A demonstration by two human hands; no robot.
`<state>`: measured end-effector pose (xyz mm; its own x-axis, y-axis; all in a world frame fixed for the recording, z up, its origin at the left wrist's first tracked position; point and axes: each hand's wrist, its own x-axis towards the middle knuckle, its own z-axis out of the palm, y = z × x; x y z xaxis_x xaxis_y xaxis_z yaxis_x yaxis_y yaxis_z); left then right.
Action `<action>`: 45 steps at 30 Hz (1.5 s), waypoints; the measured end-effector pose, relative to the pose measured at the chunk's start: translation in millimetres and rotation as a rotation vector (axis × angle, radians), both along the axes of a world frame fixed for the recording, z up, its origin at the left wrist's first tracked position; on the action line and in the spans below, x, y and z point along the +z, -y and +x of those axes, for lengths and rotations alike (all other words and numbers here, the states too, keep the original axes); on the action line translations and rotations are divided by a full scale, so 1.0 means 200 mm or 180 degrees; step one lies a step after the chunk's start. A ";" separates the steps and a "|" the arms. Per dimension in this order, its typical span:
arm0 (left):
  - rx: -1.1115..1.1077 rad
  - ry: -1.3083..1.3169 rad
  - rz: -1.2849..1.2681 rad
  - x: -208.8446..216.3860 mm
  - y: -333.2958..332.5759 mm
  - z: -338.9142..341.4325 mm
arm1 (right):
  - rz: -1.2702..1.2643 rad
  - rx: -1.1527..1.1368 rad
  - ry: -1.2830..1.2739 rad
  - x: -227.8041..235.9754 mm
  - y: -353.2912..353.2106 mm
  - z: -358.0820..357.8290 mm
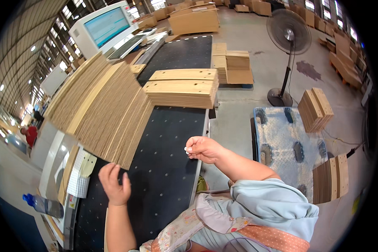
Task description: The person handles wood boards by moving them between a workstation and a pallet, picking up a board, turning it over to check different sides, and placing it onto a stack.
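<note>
My left hand (114,185) is open, fingers apart and holding nothing. It hovers by the near end of a long row of thin wooden boards (107,113) standing on edge on the black table (155,168). Over the table's right edge, my right hand (202,149) is closed in a pinch. Between its fingertips shows a small white piece (186,150), too small to name. Farther off, two side-by-side stacks of light wooden boards with dark holes (180,88) lie flat across the table.
A computer monitor (107,26) and keyboard (128,46) stand at the far left. Near left are a blue-capped bottle (48,206) and paper sheets (78,176). To the right, a worn blue pallet (281,134) has board stacks (315,110) beside it; a pedestal fan (286,63) stands behind.
</note>
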<state>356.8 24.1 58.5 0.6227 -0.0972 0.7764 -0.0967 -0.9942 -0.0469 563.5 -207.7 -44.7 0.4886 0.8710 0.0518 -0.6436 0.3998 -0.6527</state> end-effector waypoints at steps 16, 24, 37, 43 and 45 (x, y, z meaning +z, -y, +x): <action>-0.0226 -0.1446 -0.0240 -0.18 0.77 1.37 | -0.0089 -0.1637 0.0445 -0.10 0.37 0.87; 0.0496 -0.2055 -0.0234 -0.30 0.86 1.50 | -0.0684 -0.1755 0.1585 -0.03 0.26 1.14; 0.0263 -0.1852 -0.0265 -0.31 0.87 1.51 | -0.0704 -0.1540 0.1841 -0.05 0.20 1.22; 0.0186 -0.1837 -0.0278 -0.31 0.87 1.51 | -0.0827 -0.1729 0.2226 -0.05 0.20 1.22; 0.0162 -0.1835 -0.0277 -0.31 0.87 1.51 | -0.0912 -0.1772 0.2312 -0.04 0.21 1.23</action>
<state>658.6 -150.1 -2.8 0.9492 -0.0070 0.3146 -0.0342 -0.9961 0.0811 808.6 -249.6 -53.4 0.7687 0.5501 0.3263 0.1910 0.2894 -0.9380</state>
